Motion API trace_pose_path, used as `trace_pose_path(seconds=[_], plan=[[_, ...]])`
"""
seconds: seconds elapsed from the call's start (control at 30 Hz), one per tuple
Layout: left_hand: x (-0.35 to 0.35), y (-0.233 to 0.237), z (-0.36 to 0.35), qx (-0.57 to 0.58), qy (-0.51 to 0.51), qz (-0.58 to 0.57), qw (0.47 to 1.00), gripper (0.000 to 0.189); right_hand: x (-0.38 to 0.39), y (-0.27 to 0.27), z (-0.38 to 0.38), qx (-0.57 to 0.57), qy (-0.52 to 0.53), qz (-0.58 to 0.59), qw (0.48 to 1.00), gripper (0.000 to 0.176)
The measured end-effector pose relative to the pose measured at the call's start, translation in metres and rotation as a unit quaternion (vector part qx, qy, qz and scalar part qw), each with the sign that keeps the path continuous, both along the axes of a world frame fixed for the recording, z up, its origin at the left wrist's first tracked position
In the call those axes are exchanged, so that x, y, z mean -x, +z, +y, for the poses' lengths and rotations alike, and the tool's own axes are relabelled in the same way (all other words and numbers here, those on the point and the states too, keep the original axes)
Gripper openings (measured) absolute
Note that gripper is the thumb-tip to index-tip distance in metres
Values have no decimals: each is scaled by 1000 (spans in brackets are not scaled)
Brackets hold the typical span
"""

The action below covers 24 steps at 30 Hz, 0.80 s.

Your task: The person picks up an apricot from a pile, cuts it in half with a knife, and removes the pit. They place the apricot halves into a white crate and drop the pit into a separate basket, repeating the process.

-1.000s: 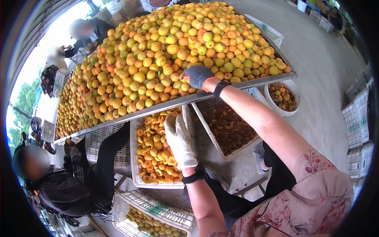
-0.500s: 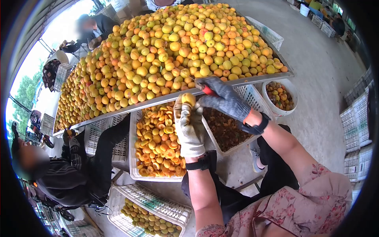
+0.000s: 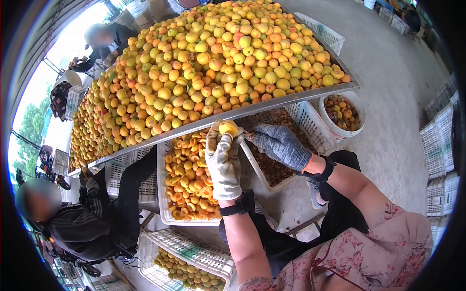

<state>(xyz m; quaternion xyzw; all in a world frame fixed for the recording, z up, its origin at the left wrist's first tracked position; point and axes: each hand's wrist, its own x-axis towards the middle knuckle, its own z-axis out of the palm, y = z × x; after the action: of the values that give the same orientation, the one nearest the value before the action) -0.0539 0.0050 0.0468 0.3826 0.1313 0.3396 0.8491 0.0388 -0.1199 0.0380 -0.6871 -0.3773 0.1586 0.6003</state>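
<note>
My left hand (image 3: 224, 167), in a whitish glove, grips a yellow apricot (image 3: 228, 128) at its fingertips, just below the metal table edge (image 3: 291, 102). Close on its right, my right hand (image 3: 281, 144) in a grey knit glove is closed on a small red-handled tool, mostly hidden by the fingers now. The tool's tip is by the apricot; contact is hard to make out. Whole apricots (image 3: 204, 60) are heaped on the table. Under my left hand stands a white crate (image 3: 163, 203) of halved apricots; below my right hand, another crate (image 3: 323, 128) contains dark brown bits, probably pits.
A white bucket (image 3: 360, 109) of discoloured fruit stands right of the crates. A co-worker (image 3: 82, 218) sits at the left, another person (image 3: 109, 41) at the far left. A tilted crate (image 3: 194, 250) of greenish-yellow fruit lies below. Stacked crates (image 3: 437, 150) line the right side.
My right hand has come down from the table edge towards the apricot, and the red handle has gone from sight. My left hand has shifted slightly down and left, still with the apricot.
</note>
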Motion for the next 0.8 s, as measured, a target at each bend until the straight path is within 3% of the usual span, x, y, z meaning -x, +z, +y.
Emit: trace_pose_path(seconds=[0.27,0.43,0.53,0.7,0.73,0.77,0.8], plan=[[-10,-11,-3,-2,13,13,1000,31,0,2,-5,21,8,59,998,29],[-13,-19,-6,-50,28,65,996,25,-1,6,-3,36,48,271,961,26],[-16,-20,-7,-52,23,43,997,25,1,12,-1,13,54,325,944,25],[-30,-30,-11,-16,21,-23,999,37,0,-20,7,-7,37,235,971,27],[-28,-39,-14,50,12,27,998,40,2,-18,7,-12,15,154,988,27],[-31,-51,-14,119,-5,-22,993,34,4,-17,7,-17,-5,71,997,28],[-33,-63,-14,187,-22,-71,979,32,5,-22,10,-16,-4,71,997,28]])
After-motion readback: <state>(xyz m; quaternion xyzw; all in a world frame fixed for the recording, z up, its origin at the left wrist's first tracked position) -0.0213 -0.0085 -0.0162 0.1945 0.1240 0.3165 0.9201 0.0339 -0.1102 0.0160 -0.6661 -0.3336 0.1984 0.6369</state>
